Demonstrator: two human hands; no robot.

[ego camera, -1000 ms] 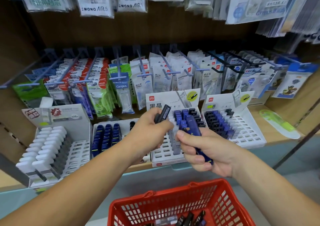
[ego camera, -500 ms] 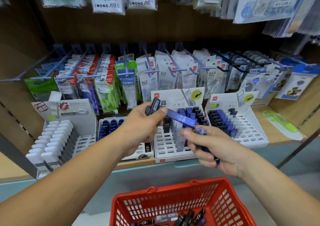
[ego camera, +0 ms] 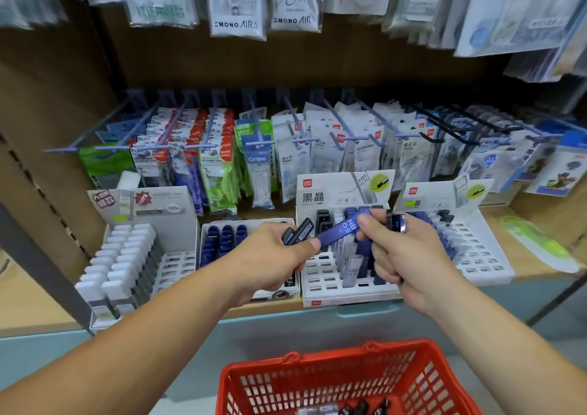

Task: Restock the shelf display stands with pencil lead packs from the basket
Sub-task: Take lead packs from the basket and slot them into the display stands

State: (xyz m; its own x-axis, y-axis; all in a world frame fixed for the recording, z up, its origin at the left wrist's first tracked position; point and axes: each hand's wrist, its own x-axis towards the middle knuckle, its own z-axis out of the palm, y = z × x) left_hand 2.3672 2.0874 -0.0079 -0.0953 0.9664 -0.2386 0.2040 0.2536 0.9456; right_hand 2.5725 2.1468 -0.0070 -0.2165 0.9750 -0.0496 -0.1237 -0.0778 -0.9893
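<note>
Wooden shelf (ego camera: 38, 300) with hanging packets behind a row of white display stands. Red basket (ego camera: 333, 364) below, with a few lead packs (ego camera: 359, 410) inside. Left hand (ego camera: 273, 256): grip clamped on black packs (ego camera: 300, 230) and one end of a blue HB 0.5 pack (ego camera: 340, 232). Right hand (ego camera: 403, 259): grip pinching that pack's other end and holding further dark packs (ego camera: 397, 222), above the middle stand (ego camera: 317, 198).

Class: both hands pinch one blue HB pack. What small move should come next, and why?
Probably the right hand should release the blue HB pack, so the left hand can slot it into the middle display stand. Both hands pinch its ends, and empty slots show in that stand's front rows.
</note>
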